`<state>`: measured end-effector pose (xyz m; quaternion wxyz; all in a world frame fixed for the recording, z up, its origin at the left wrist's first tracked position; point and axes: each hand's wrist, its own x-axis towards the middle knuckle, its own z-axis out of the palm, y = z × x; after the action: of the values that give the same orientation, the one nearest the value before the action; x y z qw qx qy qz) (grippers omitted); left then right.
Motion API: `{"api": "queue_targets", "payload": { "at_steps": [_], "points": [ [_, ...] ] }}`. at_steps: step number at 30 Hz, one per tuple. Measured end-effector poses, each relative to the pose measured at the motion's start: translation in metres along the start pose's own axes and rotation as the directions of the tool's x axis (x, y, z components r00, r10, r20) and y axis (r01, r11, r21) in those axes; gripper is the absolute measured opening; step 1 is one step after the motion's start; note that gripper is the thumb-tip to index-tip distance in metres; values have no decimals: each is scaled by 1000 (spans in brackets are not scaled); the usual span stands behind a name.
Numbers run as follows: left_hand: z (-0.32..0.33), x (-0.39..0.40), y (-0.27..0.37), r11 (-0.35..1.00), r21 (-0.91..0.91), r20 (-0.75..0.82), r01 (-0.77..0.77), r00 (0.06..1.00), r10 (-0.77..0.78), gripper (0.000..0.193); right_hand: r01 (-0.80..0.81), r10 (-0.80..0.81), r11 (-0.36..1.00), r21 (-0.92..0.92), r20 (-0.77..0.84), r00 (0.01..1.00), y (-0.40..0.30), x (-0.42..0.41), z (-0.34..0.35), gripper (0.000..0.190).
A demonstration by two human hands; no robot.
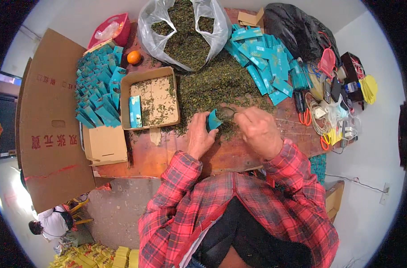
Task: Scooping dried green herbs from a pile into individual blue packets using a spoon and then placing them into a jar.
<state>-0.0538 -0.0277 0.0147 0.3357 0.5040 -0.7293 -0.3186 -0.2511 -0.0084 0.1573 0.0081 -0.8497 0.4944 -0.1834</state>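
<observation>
My left hand (200, 134) grips a small teal packet (214, 120) whose mouth gapes toward my right hand. In my right hand (259, 129) is a metal spoon (227, 112), its bowl right beside the packet's mouth at the near edge of a heap of dried tea leaves (216, 85). Just left of my left hand stands a shallow cardboard box (150, 126) with scattered leaves and one teal packet (135, 112) in it. Behind the heap, a clear plastic bag (220, 31) lies torn, full of the same leaves.
Flat teal packets (268, 60) lie piled at the right. Many upright teal packets (97, 87) crowd the left, beside a tall cardboard panel (52, 117). An orange (134, 57) sits near a pink basket (124, 31). Orange-handled scissors (305, 117) and cables (319, 112) clutter the right edge.
</observation>
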Motion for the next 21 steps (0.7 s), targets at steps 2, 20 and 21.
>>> {"api": "queue_targets", "payload": {
  "at_steps": [2, 20, 21],
  "points": [
    [0, -1, -1, 1000, -7, 1, 1, 1000, -1, 59, 17, -17, 1000, 1, 9, 1000, -2, 1, -1, 21],
    [-6, -8, 4, 996, -46, 11, 72, 997, -71, 60, 63, -60, 997, 45, -60, 996, -7, -6, -7, 30],
    [-4, -8, 5, 994, -79, 27, 76, 997, -74, 60, 59, -55, 997, 43, -94, 994, -7, -7, -8, 31]
  ]
}}
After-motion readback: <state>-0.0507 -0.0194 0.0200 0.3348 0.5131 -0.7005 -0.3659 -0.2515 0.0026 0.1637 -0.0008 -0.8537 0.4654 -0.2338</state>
